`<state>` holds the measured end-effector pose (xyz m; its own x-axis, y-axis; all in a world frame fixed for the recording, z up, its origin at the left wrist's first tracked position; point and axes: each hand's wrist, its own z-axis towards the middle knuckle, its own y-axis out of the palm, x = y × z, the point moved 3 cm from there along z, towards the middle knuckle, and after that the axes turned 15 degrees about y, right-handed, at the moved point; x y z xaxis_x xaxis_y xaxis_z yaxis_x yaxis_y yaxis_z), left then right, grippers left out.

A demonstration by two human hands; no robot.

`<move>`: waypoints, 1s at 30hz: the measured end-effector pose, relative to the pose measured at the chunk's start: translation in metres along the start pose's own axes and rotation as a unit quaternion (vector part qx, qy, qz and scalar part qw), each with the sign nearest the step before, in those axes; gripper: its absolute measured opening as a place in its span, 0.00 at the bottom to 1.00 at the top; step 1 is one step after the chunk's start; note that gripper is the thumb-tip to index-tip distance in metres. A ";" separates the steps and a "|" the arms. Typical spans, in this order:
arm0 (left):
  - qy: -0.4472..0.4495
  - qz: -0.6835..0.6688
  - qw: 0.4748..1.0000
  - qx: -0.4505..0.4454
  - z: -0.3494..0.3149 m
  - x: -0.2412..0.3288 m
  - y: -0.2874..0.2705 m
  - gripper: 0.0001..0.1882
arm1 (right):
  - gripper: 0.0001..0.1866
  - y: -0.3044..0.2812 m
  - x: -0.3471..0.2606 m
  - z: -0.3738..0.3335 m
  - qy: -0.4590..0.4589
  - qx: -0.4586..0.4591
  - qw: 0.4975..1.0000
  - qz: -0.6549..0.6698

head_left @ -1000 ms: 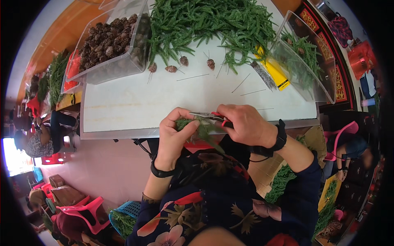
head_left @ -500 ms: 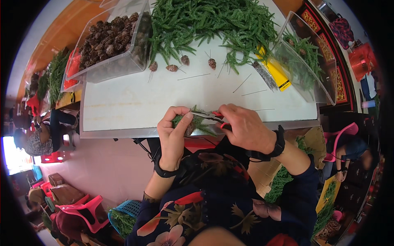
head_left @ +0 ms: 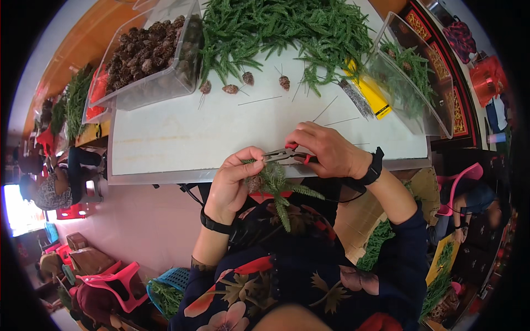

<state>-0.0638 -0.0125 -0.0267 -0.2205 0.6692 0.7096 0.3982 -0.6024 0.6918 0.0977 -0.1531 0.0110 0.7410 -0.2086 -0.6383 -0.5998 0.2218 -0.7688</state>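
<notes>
Presently I log: green sprig [head_left: 274,182], left hand [head_left: 231,179] pinching, slanting down-right from grip; pliers [head_left: 284,154], right hand [head_left: 332,152] clasping, rightward.

Your needle-nose pliers [head_left: 287,154] have dull grey metal noses and smooth red plastic-looking grips. Just left of them, your artificial pine sprig [head_left: 277,186] looks like matt plastic, its pine cone [head_left: 255,184] rough and woody. Beyond your grip, the white tabletop [head_left: 182,140] looks smooth; farther left, the pine-cone bin [head_left: 148,98] is glossy clear plastic.
</notes>
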 end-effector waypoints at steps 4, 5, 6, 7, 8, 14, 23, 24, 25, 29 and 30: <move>-0.038 -0.021 0.999 -0.024 -0.001 -0.001 0.002 0.03 | 0.21 -0.001 -0.002 0.002 -0.030 0.001 1.000 0.006; -0.039 -0.026 0.998 -0.031 -0.001 0.001 0.005 0.03 | 0.20 -0.002 -0.002 0.003 -0.031 0.004 1.000 0.003; -0.040 -0.031 0.998 -0.038 -0.001 0.003 0.008 0.04 | 0.20 -0.002 -0.002 0.003 -0.031 0.007 0.999 -0.001; -0.041 -0.036 0.997 -0.046 -0.001 0.003 0.011 0.04 | 0.20 -0.003 -0.002 0.003 -0.032 0.008 0.999 -0.001; -0.041 -0.036 0.997 -0.046 -0.001 0.002 0.011 0.04 | 0.18 -0.003 -0.003 0.002 -0.017 0.011 1.000 -0.005; 0.060 0.096 0.993 0.023 0.000 -0.001 0.010 0.04 | 0.12 -0.002 -0.008 -0.007 0.091 0.013 0.996 -0.013; 0.212 0.369 0.901 0.082 0.003 -0.006 0.006 0.01 | 0.13 0.009 -0.015 -0.016 0.242 -0.070 0.968 -0.019; 0.213 0.369 0.901 0.084 0.002 -0.004 0.006 0.01 | 0.13 0.009 -0.013 -0.017 0.220 -0.052 0.974 0.008; 0.180 0.303 0.932 0.085 0.003 -0.005 0.004 0.01 | 0.13 0.009 -0.012 -0.018 0.197 -0.034 0.979 0.034; 0.107 0.150 0.979 0.087 0.003 -0.001 0.002 0.02 | 0.14 0.013 -0.008 -0.016 0.131 0.002 0.991 0.041; 0.101 0.134 0.982 0.085 0.003 -0.001 0.002 0.02 | 0.15 0.013 -0.008 -0.015 0.110 0.011 0.993 0.031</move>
<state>-0.0604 -0.0131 -0.0258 -0.2520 0.3869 0.8870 0.6053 -0.6522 0.4564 0.0798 -0.1631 0.0053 0.6178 -0.3962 -0.6792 -0.6337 0.2606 -0.7284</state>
